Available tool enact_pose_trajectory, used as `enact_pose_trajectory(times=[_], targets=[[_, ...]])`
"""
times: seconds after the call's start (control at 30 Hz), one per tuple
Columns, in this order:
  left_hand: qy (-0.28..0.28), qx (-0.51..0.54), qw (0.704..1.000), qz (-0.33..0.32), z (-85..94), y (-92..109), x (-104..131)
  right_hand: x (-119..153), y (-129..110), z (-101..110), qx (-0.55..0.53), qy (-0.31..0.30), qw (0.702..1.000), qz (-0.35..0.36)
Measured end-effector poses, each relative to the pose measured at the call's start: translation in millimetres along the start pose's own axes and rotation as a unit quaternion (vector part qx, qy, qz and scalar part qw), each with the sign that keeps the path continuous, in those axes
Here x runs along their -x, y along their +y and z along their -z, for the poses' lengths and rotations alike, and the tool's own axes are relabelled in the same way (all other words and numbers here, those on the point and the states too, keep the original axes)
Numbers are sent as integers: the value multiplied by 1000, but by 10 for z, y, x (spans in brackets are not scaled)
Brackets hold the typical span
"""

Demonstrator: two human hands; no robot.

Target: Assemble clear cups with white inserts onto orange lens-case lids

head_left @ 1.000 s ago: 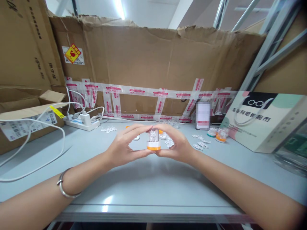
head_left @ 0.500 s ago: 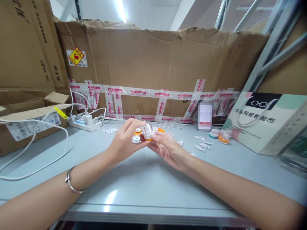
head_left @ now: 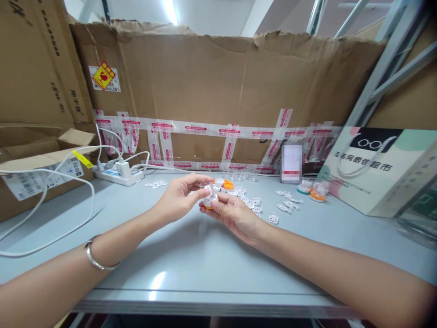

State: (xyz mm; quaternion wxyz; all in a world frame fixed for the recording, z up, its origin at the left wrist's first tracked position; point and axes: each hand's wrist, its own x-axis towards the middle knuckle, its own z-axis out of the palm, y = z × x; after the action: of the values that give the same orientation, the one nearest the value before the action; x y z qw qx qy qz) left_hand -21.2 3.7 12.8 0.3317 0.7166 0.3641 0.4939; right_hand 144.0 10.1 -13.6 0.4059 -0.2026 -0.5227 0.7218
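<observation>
My right hand [head_left: 239, 216] grips a small round case with a white body and orange base [head_left: 209, 202] above the middle of the table. Close beside it, my left hand [head_left: 182, 195] pinches a clear plastic cover [head_left: 205, 186] at the top of the case; whether the two parts touch I cannot tell. Behind my hands lie orange and white round parts [head_left: 228, 185]. Small white plastic pieces [head_left: 253, 203] are scattered to the right of them, with one piece [head_left: 273, 218] nearer the front.
A power strip [head_left: 119, 175] with white cables and an open carton [head_left: 44, 177] stand at the left. Toward the right are a phone [head_left: 291, 163], two capped cases [head_left: 318, 192] and a paper bag [head_left: 368, 171]. Clear cups [head_left: 241, 174] line the back.
The clear cover has tilted toward my left hand, and the white inside of the case shows. Both hands have shifted slightly; the whole view has moved a little.
</observation>
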Motion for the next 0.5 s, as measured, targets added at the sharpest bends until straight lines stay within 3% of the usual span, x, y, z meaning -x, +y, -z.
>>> enact_pose_trajectory(times=[0.3,0.4,0.5], targets=[[64,-97,993,-14,-80,-126,19,-20,87,-21,52,39,996,61],[36,-68,997,-5,-52,-138,-4,-22,96,-11,28,42,998,45],[-31,4,999,13,7,-129,-36,-22,93,3,-18,25,999,7]])
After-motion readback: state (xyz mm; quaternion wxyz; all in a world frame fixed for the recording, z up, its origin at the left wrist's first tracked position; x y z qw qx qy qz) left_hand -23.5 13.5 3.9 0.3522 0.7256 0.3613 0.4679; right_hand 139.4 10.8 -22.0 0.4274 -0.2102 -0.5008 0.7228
